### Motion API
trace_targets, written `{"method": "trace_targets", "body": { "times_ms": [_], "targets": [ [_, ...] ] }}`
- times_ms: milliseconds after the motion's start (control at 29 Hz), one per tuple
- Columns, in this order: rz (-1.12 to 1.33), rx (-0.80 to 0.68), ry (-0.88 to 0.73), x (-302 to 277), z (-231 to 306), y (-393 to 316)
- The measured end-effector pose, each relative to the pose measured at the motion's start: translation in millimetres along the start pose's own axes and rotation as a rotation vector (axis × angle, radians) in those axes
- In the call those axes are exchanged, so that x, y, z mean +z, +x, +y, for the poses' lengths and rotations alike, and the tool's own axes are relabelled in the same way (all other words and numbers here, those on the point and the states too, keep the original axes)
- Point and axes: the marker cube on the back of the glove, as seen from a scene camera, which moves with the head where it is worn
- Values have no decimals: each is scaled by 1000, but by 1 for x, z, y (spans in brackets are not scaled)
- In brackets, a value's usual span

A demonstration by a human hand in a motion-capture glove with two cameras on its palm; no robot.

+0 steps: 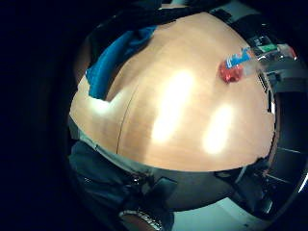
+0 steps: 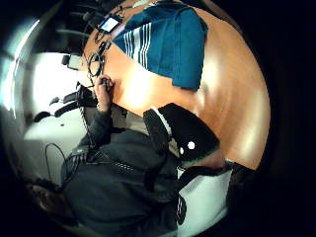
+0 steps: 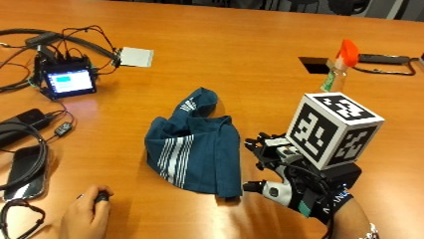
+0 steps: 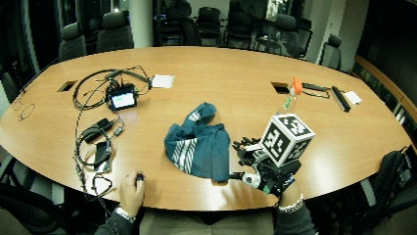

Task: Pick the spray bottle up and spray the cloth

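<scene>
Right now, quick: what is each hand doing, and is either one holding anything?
Gloved right hand: open, fingers spread above the table beside the blue cloth, holding nothing.
Bare left hand: resting on the table edge, touching a small dark object.

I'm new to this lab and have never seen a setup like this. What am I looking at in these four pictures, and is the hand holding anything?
A person sits at a large oval wooden table wearing a black sensor glove on the right hand. Two pictures come from cameras outside, looking at the table, one closer and one wider. The two round pictures come from small cameras on the gloved palm, looking outward.

On the table lie a crumpled teal cloth with white stripes and, farther away, a clear spray bottle with an orange-red trigger head. To the person's left sit a small screen, cables and a phone.

The gloved hand hovers beside the cloth, fingers spread, holding nothing. The bare left hand rests at the table edge on a small dark object.
</scene>
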Motion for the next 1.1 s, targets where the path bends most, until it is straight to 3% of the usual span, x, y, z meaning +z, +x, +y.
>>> {"method": "trace_targets", "body": {
  "times_ms": [655, 1103],
  "targets": [
    [9, -14, -45, 18, -27, -1],
    [74, 290, 127, -40, -76, 80]
  ]
}}
